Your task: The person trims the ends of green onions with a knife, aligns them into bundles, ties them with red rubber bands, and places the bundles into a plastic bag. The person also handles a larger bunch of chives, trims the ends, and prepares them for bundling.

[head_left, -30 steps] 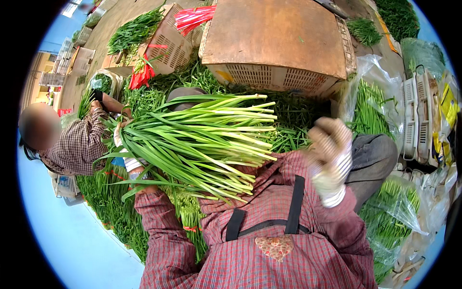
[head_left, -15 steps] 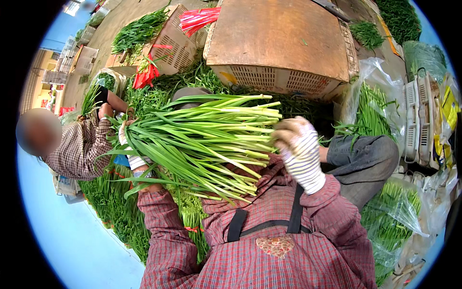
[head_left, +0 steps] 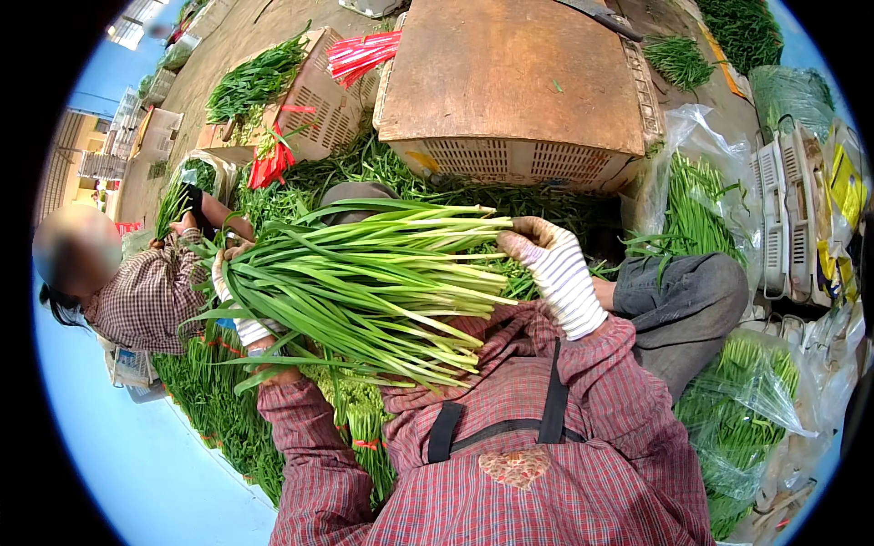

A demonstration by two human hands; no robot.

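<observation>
My left hand (head_left: 235,296), in a striped glove, is closed round the leafy end of a large bunch of green garlic chives (head_left: 364,273) lying sideways across my lap, its fingers partly covered by leaves. At the pale stem ends on the right, my right hand (head_left: 555,273), also gloved, has its thumb and fingers pinched on the upper stalks. Below the bunch, tied bundles of chives (head_left: 364,446) with orange bands lie beside my left arm. A dark, rounded grey shape (head_left: 355,191) shows just behind the leaves.
A board-topped crate (head_left: 510,73) stands ahead, a knife (head_left: 596,18) on it. Red ties (head_left: 269,164) hang by another crate (head_left: 323,118). A co-worker (head_left: 146,309) sits at left holding greens. Plastic-wrapped chives (head_left: 692,218), stacked white crates (head_left: 792,209) and loose trimmings (head_left: 382,159) surround me.
My right hand has moved left and up from beside my knee onto the stem ends, where its fingers now pinch. My left hand still grips the bunch in about the same place.
</observation>
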